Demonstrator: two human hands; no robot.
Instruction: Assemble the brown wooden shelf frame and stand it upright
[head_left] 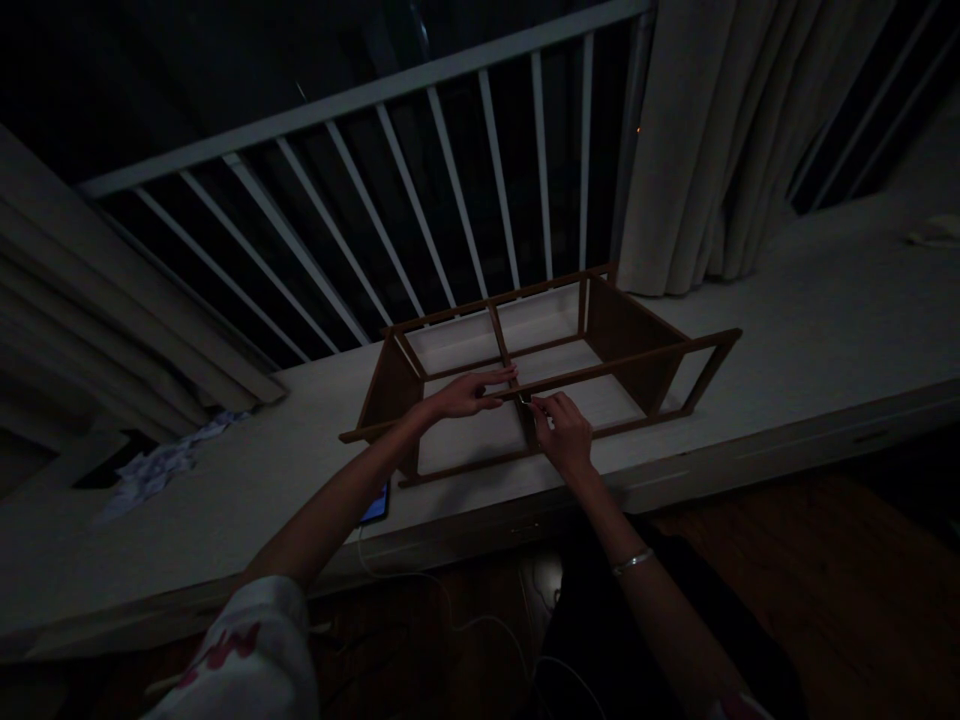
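A brown wooden rack frame (637, 355) lies on its side on a pale window ledge (810, 320). My left hand (469, 393) rests flat on the frame's long front rail near its middle, fingers stretched along the wood. My right hand (564, 432) is just to the right of it at the joint with the middle crosspiece. Its fingers are pinched on a small thin metal tool (527, 401) whose tip touches the rail. A silver bracelet (631, 561) is on my right wrist.
White window bars (450, 190) stand behind the frame, and beige curtains (720, 140) hang at the right and left. Crumpled paper (161, 465) lies on the ledge at the left. A lit phone (377, 503) with a white cable sits by my left forearm. The room is dim.
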